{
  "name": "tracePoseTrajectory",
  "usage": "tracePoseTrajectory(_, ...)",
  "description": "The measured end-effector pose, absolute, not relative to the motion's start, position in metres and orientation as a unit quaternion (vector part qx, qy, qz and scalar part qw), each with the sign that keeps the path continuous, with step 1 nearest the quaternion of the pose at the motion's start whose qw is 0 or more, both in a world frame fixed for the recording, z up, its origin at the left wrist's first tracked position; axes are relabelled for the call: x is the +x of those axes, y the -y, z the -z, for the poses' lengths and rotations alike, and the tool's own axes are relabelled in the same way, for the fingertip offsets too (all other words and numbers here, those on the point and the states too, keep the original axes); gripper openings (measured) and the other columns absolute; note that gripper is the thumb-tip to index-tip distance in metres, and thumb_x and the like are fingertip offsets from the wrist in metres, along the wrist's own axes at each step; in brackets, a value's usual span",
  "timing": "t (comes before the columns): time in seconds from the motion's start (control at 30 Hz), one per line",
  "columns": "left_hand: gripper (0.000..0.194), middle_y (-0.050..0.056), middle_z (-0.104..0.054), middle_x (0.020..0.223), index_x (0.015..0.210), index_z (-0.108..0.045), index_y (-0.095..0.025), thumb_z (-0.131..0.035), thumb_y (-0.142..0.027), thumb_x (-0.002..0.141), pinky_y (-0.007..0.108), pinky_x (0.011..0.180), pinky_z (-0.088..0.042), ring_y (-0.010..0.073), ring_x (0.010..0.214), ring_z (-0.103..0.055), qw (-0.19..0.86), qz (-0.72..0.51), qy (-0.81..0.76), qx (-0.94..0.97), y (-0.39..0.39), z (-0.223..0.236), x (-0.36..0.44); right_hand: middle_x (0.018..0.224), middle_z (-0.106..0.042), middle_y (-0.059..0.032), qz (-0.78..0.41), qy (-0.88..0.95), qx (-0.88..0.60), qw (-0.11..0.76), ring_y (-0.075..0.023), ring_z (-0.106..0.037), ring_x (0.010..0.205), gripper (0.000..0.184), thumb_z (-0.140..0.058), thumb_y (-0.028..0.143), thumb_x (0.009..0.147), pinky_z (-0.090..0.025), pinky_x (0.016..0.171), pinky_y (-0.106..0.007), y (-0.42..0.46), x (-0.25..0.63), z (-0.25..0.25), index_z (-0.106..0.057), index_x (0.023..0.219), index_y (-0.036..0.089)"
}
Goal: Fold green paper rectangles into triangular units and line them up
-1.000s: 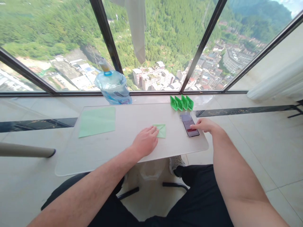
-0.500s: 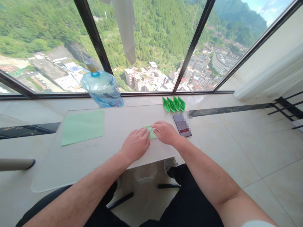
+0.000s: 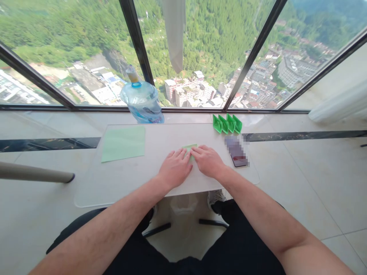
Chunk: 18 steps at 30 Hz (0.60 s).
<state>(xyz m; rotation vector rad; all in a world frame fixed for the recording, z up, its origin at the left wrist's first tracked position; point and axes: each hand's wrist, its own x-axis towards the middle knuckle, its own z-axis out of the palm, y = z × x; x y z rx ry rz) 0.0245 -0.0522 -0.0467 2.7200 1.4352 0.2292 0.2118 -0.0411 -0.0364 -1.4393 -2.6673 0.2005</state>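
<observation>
A small folded piece of light green paper [image 3: 190, 146] lies on the low white table [image 3: 160, 141], partly covered by my hands. My left hand [image 3: 177, 168] rests on its left side, open, with the fingers stretched flat and slightly apart. From the right, my right hand [image 3: 208, 160] closes on the paper, its fingers bent and drawn together. The fingertips of both hands meet near the paper's middle. How the paper is folded under them is hidden.
A larger light green sheet [image 3: 123, 143] lies at the table's left. Several bright green folded paper shapes [image 3: 227, 124] stand in a row at the back right, behind a phone [image 3: 237, 152]. A big blue water bottle [image 3: 142, 99] stands by the window.
The camera view has turned left, so everything sits farther right in the picture. My right hand's fingertips have come in against my left fingertips, and more of the paper's far edge shows.
</observation>
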Motion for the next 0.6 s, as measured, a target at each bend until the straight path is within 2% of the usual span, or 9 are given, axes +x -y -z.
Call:
tracePoseTrajectory(0.13,0.049,0.019,-0.058,0.144,0.138,-0.059,-0.010,-0.044,-0.036,0.099,0.050,0.116,-0.036,0.0322,0.140,-0.049,0.029,-0.075,-0.452,0.889,0.0507,0.0471,0.0230,0.141,-0.060,-0.0109,-0.049,0.867,-0.494,0.039,-0.0275,-0.053,0.120,0.034,-0.042,0.025,0.100,-0.044,0.102,-0.040,0.0422,0.2063,0.0360,-0.065,0.125,0.018)
tracePoseTrajectory(0.6,0.054,0.015,-0.052,0.151,0.144,-0.053,-0.013,-0.042,-0.041,0.100,0.049,0.117,-0.035,0.0295,0.144,-0.044,0.075,-0.047,-0.449,0.889,0.0477,0.0467,0.0159,0.145,-0.058,-0.0133,-0.035,0.854,-0.517,0.049,-0.0299,-0.051,0.124,0.042,-0.050,0.042,0.099,-0.042,0.107,-0.041,0.0362,0.2075,0.0433,-0.064,0.127,0.013)
